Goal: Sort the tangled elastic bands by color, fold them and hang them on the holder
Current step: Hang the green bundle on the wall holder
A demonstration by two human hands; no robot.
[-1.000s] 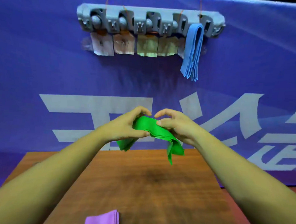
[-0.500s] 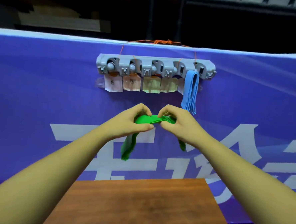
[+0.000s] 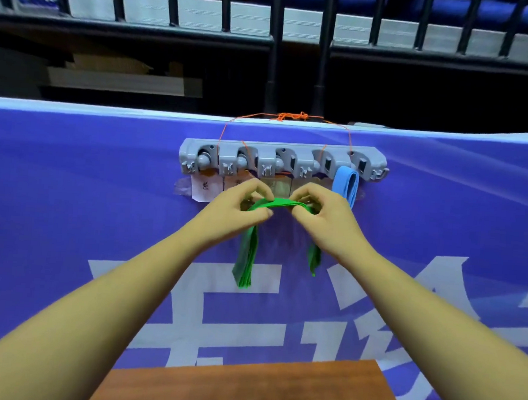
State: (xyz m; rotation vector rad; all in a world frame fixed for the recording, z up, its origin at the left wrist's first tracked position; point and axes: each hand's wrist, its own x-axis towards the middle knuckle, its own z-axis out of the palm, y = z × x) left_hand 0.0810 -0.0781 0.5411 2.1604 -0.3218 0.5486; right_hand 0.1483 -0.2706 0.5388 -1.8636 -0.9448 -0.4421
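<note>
Pinched folded green bands (image 3: 279, 203) between left hand (image 3: 240, 210) and right hand (image 3: 319, 217), just below holder (image 3: 282, 160); hanging step, probably needing a lift onto a free hook above.

Across the purple banner (image 3: 70, 219) in front of me, in the lower half of the frame, run large white Chinese characters, cut off by my arms, so I can't read them. The white paper label (image 3: 204, 187) under the grey holder (image 3: 283, 148), centre frame, bears one small dark character, perhaps 紫.
</note>
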